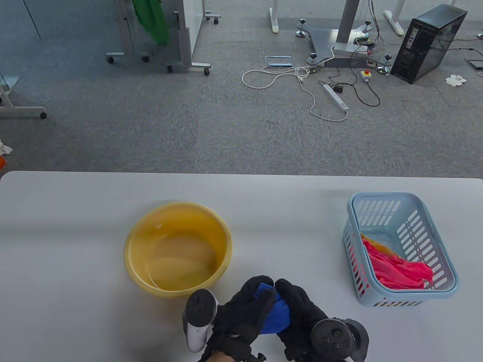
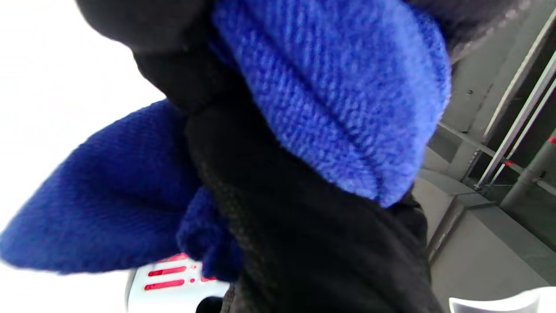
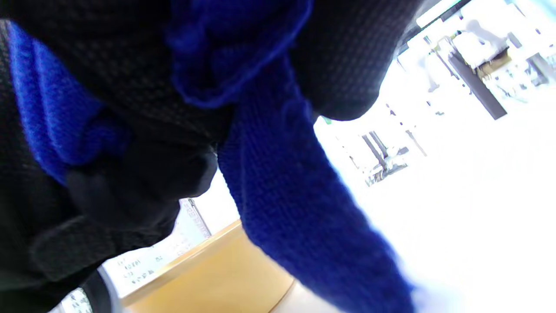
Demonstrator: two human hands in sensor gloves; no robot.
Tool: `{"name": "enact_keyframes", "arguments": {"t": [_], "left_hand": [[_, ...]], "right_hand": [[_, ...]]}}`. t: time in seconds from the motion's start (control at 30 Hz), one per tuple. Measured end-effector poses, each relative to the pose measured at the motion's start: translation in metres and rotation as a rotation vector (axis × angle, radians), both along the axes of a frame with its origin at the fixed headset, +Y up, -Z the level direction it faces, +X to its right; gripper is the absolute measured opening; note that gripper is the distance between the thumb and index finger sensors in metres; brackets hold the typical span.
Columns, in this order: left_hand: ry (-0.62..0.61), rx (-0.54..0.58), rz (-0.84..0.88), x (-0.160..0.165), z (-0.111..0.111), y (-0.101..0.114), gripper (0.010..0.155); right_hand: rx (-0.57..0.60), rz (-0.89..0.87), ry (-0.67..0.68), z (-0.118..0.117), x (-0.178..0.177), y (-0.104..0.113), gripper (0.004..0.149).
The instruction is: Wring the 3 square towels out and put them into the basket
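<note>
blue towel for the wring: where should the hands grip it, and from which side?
Grip the blue towel at its two ends, one hand per end, as now: left hand from the left, right hand from the right. It is bunched into a short roll between them, so opposite ends probably twist best.

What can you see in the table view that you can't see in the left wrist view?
Only the table view shows the yellow basin with water in it, the pink towel lying in the blue basket, the whole table, and the right hand from above.

Only the left wrist view shows the blue towel's knit up close and a loose corner sticking out.

Both show the blue towel gripped by the left hand.
</note>
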State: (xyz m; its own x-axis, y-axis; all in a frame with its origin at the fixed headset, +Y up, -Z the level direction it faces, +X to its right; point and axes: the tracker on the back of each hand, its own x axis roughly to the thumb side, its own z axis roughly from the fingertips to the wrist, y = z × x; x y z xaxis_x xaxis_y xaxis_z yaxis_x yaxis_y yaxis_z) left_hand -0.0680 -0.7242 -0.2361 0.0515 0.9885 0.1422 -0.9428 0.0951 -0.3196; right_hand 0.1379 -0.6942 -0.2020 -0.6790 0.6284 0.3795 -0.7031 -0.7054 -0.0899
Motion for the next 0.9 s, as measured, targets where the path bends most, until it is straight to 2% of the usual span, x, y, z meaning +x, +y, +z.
{"name": "enact_keyframes", "arguments": {"t": [0.3,0.83,0.9], "left_hand": [[0.035,0.171,-0.129,-0.003,0.000,0.013,0.060],[0.008,0.332,-0.226,-0.003,0.000,0.023,0.059],[0.003,0.353,-0.202,-0.004,-0.001,0.024,0.058]], "right_hand": [[-0.232,-0.252,0.113,-0.011,0.005,-0.015,0.097],[-0.544,-0.405,0.304,-0.021,0.006,-0.032,0.100],[-0.640,-0.466,0.372,-0.023,0.004,-0.038,0.101]]}}
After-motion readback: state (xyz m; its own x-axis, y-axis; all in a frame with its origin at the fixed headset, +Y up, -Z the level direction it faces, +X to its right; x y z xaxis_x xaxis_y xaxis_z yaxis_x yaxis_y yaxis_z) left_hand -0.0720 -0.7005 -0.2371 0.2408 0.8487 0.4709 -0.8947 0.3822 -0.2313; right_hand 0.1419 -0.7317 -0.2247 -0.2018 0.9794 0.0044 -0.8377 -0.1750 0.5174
